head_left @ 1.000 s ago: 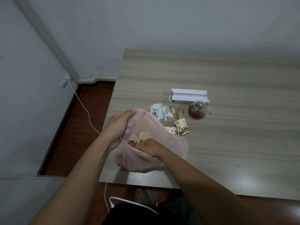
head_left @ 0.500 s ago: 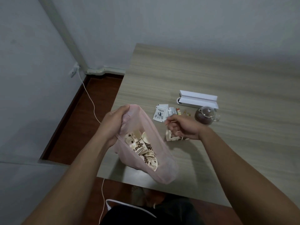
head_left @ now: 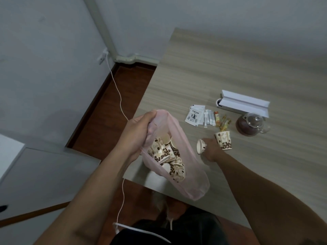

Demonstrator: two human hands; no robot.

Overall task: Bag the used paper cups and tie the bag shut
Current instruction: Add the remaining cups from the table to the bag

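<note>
A second earlier the right hand was down in the pink bag. By now it had moved out to the last two cups on the desk, at the bag's 2 o'clock. It touched the tipped cup, but I couldn't tell if it had a grip. The upright cup stood just beside. The left hand gripped the bag's mouth, holding it open, with a heap of cups inside. Two to go before tying, I reckoned.

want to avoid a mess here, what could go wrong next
The pink bag is held by the left hand alone at the table edge, mouth tilted; its cups could spill out.
The right hand, gripping the tipped paper cup, works close to the upright paper cup and glass teapot; a knock could topple either.
</note>
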